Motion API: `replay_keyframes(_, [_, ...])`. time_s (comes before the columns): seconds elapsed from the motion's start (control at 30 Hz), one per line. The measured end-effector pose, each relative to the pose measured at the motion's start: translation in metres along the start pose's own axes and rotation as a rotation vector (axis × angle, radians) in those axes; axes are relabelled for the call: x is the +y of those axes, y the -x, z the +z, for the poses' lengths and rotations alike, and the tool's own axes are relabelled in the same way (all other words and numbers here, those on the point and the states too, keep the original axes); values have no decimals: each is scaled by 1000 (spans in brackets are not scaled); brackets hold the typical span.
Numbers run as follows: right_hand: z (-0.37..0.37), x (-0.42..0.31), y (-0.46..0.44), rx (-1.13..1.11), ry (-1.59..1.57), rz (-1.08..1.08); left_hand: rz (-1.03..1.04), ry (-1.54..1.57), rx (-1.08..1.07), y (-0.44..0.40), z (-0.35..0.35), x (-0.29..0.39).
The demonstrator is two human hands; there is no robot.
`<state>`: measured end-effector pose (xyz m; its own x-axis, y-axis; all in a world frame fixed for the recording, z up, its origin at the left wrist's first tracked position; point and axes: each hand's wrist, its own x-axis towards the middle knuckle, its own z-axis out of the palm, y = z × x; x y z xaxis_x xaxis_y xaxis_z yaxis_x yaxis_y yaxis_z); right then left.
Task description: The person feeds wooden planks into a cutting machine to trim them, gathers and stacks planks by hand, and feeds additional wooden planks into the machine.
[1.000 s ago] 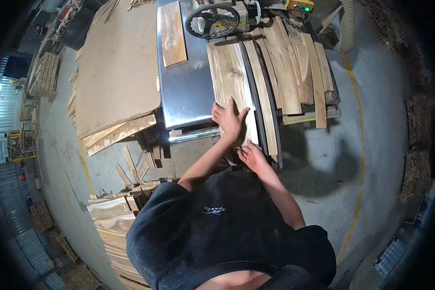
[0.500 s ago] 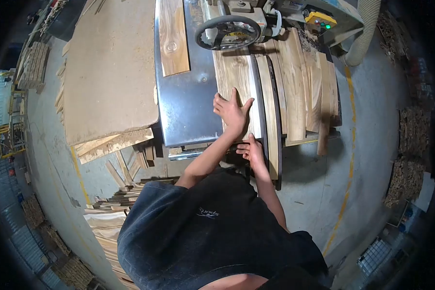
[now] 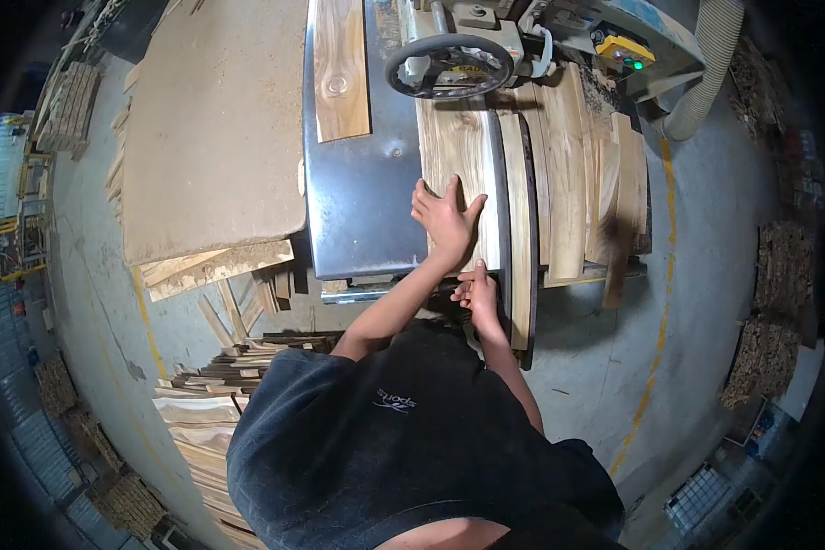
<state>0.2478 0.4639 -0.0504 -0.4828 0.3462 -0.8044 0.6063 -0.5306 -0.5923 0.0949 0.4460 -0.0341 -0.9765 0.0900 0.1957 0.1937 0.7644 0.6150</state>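
Observation:
My left hand (image 3: 447,220) lies with its fingers spread on a wooden board (image 3: 452,151), which rests on the metal machine table along a pale straight strip (image 3: 491,197). At the board's near end is my right hand (image 3: 479,301). Its thumb points up to the board's end, while the other fingers are half curled and apart below it; whether they touch the board is unclear. The far end of the board passes beneath a machine with a black handwheel (image 3: 449,89).
Another board (image 3: 337,82) lies on the metal table (image 3: 357,202), left of mine. Several cut planks (image 3: 566,183) lie to the right. A yellow control box (image 3: 625,50) and a ribbed hose (image 3: 706,82) stand at the back right. Stacked strips (image 3: 197,412) are at lower left.
The view has shifted slightly, so the machine and boards appear a little further right. Both hands keep nearly the same places at the board; the right hand's fingers look slightly more curled.

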Motion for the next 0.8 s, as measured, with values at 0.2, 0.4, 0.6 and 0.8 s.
replay_keyframes(0.2, [-3, -5, 2, -10, -50, -8, 6, -12, 21, -2, 5, 0])
replay_keyframes(0.4, [15, -57, -47, -24, -132, 99, -5, 7, 72, -60, 20, 4])
replay_keyframes(0.6, [43, -90, -74, 117, -55, 50, 111, 107, 108, -133, 7, -61])
replay_keyframes(0.8, [59, -126, -97, 110, -39, -10, -130, -197, 220, -209, -44, -128])
